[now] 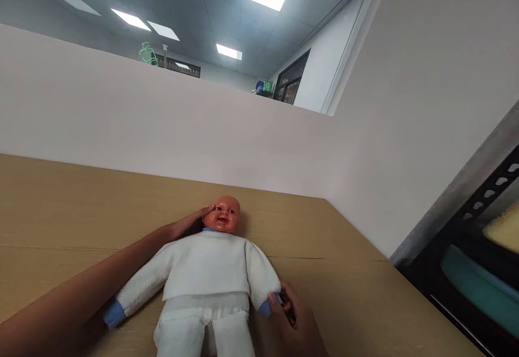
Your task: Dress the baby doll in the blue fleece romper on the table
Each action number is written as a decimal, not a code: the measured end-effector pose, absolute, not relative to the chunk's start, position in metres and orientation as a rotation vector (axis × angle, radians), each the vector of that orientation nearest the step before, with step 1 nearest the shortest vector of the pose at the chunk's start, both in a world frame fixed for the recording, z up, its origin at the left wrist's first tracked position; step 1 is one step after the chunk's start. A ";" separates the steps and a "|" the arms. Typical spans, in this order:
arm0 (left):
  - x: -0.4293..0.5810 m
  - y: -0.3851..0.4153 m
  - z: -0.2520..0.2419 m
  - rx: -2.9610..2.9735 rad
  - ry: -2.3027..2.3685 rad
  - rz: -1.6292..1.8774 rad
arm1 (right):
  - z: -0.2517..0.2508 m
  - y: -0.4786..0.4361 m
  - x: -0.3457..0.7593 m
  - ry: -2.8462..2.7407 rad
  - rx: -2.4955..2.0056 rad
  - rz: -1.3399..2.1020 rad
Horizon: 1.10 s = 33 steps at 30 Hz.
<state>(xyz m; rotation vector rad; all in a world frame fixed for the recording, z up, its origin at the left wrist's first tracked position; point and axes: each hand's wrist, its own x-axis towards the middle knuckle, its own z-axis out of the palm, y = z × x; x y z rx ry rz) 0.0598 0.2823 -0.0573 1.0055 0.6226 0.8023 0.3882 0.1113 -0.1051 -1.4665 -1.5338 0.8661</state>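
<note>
A baby doll [206, 270] in a white fleece top and trousers with blue cuffs lies on its back on a tan tabletop [60, 211], head toward the far wall. My left hand [190, 223] reaches across and cups the side of the doll's head [224, 215], fingers curved against it. My right hand [290, 319] is closed round the doll's hand at the blue cuff of its sleeve, near the table's front.
A white partition wall [162, 130] runs along the table's far edge and a white wall closes the right side. A dark metal shelf [466, 270] with teal and yellow items stands at the right. Ceiling lights show above.
</note>
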 end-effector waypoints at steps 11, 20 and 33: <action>0.061 0.275 -0.051 1.038 0.750 0.816 | -0.103 0.111 0.393 -1.633 -1.477 0.885; 0.062 0.265 -0.038 1.103 0.762 0.740 | -0.100 0.108 0.393 -1.629 -1.475 0.842; 0.061 0.255 -0.026 1.335 0.968 0.811 | -0.109 0.114 0.399 -1.645 -1.475 0.852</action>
